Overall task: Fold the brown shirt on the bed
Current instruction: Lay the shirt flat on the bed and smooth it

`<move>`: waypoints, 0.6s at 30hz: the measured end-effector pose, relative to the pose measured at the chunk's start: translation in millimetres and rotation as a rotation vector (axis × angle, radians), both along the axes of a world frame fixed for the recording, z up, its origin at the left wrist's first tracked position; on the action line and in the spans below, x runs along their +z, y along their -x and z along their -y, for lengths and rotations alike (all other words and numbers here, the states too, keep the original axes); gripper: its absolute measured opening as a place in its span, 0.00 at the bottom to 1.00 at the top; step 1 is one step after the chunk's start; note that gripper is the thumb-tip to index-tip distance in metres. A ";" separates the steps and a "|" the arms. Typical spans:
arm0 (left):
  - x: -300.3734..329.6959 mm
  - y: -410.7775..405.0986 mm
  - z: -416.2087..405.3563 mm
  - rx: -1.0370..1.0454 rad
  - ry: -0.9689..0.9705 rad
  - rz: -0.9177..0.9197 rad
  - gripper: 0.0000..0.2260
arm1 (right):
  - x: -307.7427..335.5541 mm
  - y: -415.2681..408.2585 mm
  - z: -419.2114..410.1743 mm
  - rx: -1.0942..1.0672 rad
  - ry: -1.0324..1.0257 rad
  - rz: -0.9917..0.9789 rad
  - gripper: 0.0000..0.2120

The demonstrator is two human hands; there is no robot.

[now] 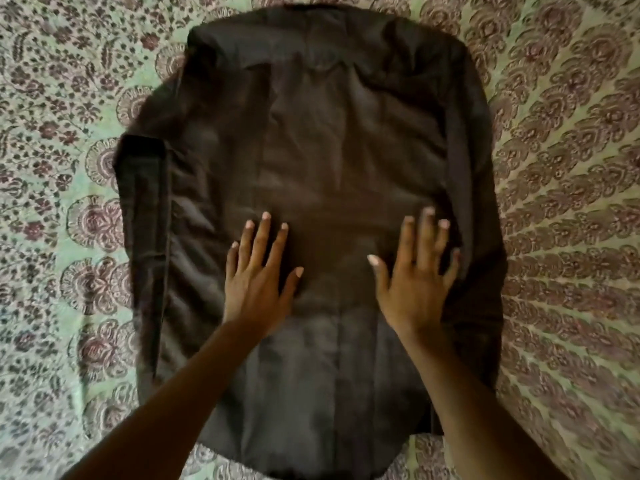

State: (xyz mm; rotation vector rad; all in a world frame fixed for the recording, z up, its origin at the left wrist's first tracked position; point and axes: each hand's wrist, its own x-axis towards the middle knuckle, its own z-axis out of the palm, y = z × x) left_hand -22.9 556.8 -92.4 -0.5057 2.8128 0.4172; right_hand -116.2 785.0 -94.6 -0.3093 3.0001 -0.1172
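1. Head view: the brown shirt (311, 150) lies spread flat on the bed (571, 202), back side up, collar end at the far edge and rounded hem nearest the camera.
2. The cloth is a dark, matte woven fabric, soft and thin, with shallow creases fanning across the middle and a long vertical pleat line down the lower back.
3. On the left, a sleeve (145, 216) is folded in along the side as a long narrow strip, its cuff end squared off and darker.
4. The right side edge is turned in too, giving the shirt a rough rounded-rectangle outline.
5. The left hand (258, 275) rests palm-down on the mid-back, fingers (261, 233) straight and slightly spread, grasping nothing.
6. The right hand (417, 275) lies flat beside it, apart from it, fingers (427, 233) stretched out and fanned, pressing the fabric near the right fold; it grips nothing either.
7. The bed cover is a pale green cotton-like sheet printed with dense maroon florals and paisley medallions, radiating in rows on the right.
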 end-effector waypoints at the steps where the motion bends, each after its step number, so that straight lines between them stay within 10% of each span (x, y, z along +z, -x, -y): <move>1: -0.6 -18.3 -12.4 -0.011 0.005 0.003 0.33 | -0.9 -19.2 6.0 0.122 0.032 0.007 0.36; 5: -3.1 -103.3 -54.0 -0.027 0.065 0.039 0.35 | -9.3 -106.6 -22.1 0.431 0.060 0.122 0.34; 12: 7.0 -185.9 -56.4 0.253 0.055 0.075 0.41 | -4.3 -131.4 -120.4 -0.178 -0.012 0.118 0.37; 18: 9.6 -188.2 -50.6 0.297 -0.016 0.071 0.42 | 6.1 -159.6 -129.3 -0.256 0.039 0.102 0.32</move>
